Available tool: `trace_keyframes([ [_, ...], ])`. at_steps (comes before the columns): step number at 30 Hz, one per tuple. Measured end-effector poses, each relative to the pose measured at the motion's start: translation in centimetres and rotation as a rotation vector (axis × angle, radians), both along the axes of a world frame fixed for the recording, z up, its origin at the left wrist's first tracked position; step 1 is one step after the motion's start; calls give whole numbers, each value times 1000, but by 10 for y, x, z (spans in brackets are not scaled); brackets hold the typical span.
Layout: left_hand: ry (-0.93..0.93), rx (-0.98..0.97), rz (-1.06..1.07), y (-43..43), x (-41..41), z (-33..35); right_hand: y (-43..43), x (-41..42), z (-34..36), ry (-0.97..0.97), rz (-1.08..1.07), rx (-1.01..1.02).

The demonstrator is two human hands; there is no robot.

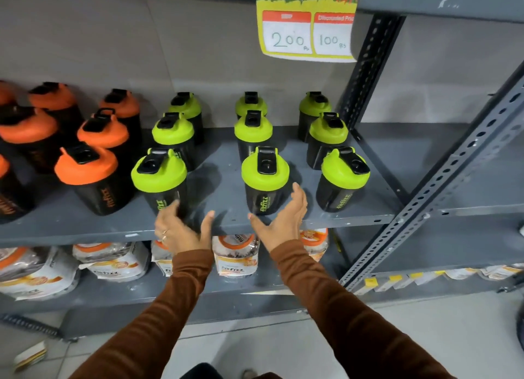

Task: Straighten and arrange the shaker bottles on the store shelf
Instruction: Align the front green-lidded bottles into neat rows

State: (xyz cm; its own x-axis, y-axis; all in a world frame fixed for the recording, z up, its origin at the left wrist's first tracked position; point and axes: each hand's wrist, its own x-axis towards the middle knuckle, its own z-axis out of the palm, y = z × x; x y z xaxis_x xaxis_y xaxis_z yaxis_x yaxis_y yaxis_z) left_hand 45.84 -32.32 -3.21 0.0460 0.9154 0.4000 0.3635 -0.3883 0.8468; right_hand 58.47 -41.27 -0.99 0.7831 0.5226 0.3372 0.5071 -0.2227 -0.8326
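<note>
Both hands are open and hold nothing: the right hand (283, 219) cups just right of the upright middle front green-lidded bottle (265, 180) at the shelf (85, 231) edge, nearer it than the left hand (181, 231).

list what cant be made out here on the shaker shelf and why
All in the head view:
- Price tag: top and right side cut off by the picture's edge; red header words blurred.
- Leftmost orange bottles: cut by the left edge, so their count is unclear.
- Rear green bottles: bodies hidden behind the bottles in front.
- Left hand fingers: motion-blurred, contact with the front-left green bottle unclear.
</note>
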Motion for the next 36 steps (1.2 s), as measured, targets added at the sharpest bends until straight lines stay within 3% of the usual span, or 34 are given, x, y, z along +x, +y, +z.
trace_keyframes([
  [3, 3, -13, 163, 15, -21, 4, 15, 2, 1, 227, 52, 8],
  [6, 13, -113, 83, 43, -36, 9, 24, -2, 7, 305, 54, 12],
  [10, 137, -217, -90, 69, -47, 17, 29, -3, 13, 325, 0, 6],
  [36, 181, -352, -189, 63, -60, 23, 23, -10, 6, 338, 6, -138],
])
